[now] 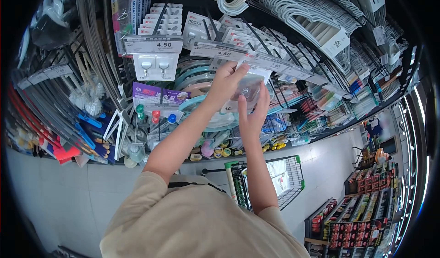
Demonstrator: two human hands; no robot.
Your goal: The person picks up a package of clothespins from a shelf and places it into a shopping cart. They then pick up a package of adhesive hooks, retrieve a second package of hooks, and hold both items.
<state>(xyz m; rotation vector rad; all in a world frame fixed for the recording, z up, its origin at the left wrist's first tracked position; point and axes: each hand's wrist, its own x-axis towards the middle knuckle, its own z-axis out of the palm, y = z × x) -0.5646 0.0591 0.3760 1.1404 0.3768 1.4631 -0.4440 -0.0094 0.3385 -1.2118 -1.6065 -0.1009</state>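
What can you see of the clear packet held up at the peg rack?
The clear plastic packet is a small, flat, see-through pouch with a pale card or label at its lower end; its contents are too blurred to tell. It is held up against the hanging goods, just under the 4.50 price tag. The left hand grips its top corner, and the right hand pinches it from below, fingers running up its right edge.

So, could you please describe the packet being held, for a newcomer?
On the display wall below the white hangers, find the rightmost 4.50 price tag. Under it, the left hand and right hand hold a clear packet. Alone among its neighbours, it is being gripped.
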